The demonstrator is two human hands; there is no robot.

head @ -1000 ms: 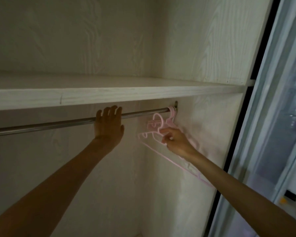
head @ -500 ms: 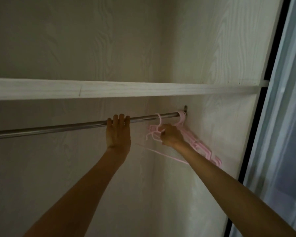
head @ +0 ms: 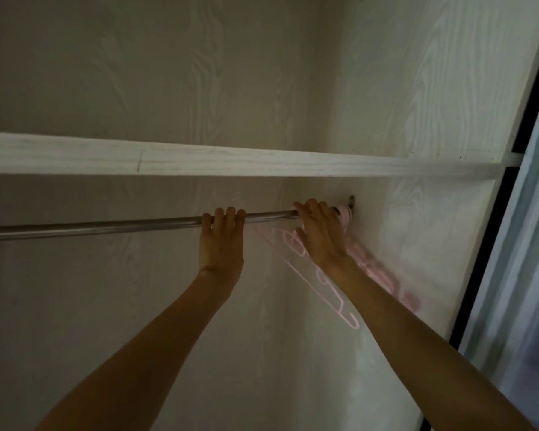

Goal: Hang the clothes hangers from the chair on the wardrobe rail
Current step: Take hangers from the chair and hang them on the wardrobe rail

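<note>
The left hand [head: 221, 241] gripped the rail [head: 106, 227], fingers curled over it. The right hand [head: 321, 234], nearer the pink hangers [head: 339, 306], lay on the rail's right end; whether it pinched a hook was hidden. The hangers hung beneath it, slanting toward the side wall [head: 423, 244].

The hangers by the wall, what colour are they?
Pale pink hangers, seen in the head view, the only one.

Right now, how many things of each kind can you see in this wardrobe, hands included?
Hands: 2, the left hand and the right hand
Metal rail: 1
Shelf: 1
Pink hangers: at least 2, too blurred for an exact count
Total: at least 6
</note>
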